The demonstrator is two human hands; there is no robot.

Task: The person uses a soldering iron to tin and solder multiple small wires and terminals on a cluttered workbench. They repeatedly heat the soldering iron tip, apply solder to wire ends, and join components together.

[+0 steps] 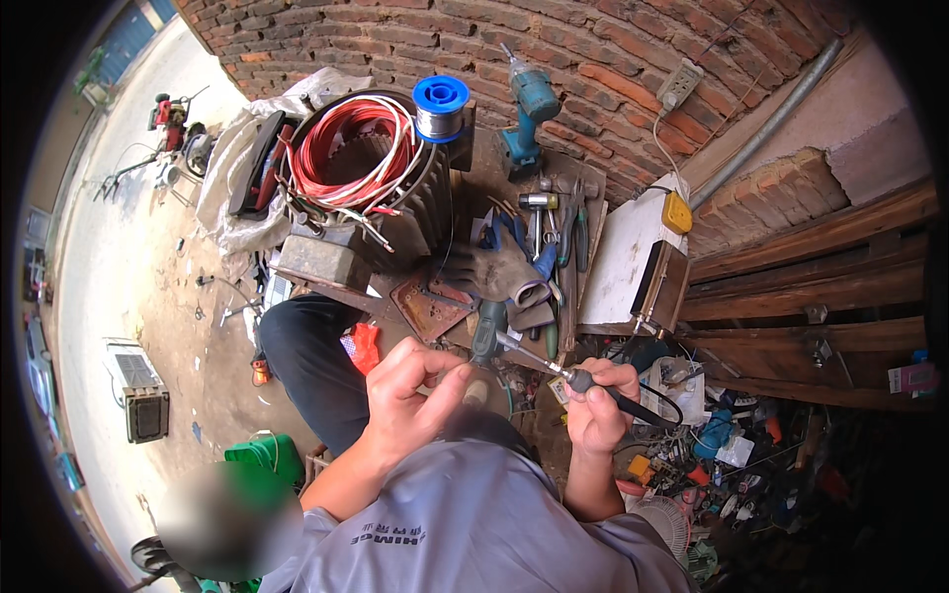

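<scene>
My right hand (600,407) is closed round the dark handle of a soldering iron (581,380). Its metal shaft slants up and left, toward a dark grey-green handle-shaped object (488,330). To the left of the iron, my left hand (413,397) is pinched, thumb against forefinger; whatever lies between the fingertips is too small to make out. Beyond my hands lie grey work gloves (492,273) and a reddish-brown metal tray (431,308). A blue spool of solder wire (442,109) stands farther off, with a thin wire hanging below it.
Coiled red and white cable (351,148) rests on a ribbed metal housing (423,203). A teal cordless drill (532,104) stands by the brick wall (395,44). Pliers (574,232) and a hammer (538,203) lie near a white box (633,252). Mixed scrap (736,445) covers the right-hand floor.
</scene>
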